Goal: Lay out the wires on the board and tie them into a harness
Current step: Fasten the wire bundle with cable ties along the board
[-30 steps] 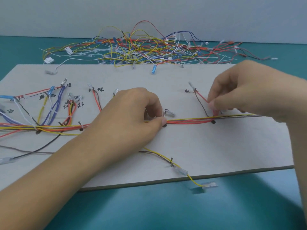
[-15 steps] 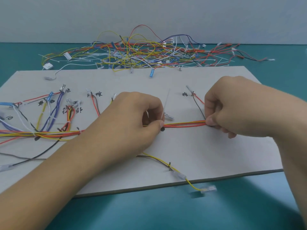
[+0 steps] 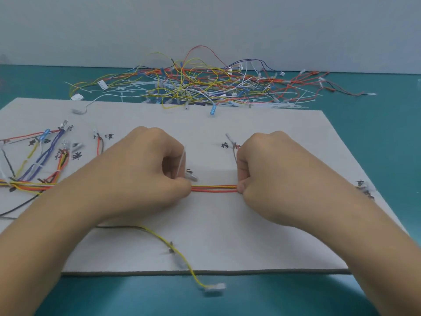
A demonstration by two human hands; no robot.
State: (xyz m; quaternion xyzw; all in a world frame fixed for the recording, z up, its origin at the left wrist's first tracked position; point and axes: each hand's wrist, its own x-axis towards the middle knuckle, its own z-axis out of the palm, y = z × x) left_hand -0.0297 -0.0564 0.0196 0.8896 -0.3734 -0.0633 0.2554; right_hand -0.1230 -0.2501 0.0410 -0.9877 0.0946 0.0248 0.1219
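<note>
Wires (image 3: 214, 188) in red, orange and yellow run as one bundle across the middle of the board (image 3: 273, 247), stretched taut between both hands. With curled fingers, the left hand (image 3: 141, 176) and the right hand (image 3: 273, 179) each pinch the bundle. A tangle of loose wires (image 3: 193, 87) lies along the far edge of the desk (image 3: 376, 106).

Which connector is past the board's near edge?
The clear plastic connector ending the loose yellow wire: it lies on the teal tabletop; other harness connectors lie on the grey board.
</note>
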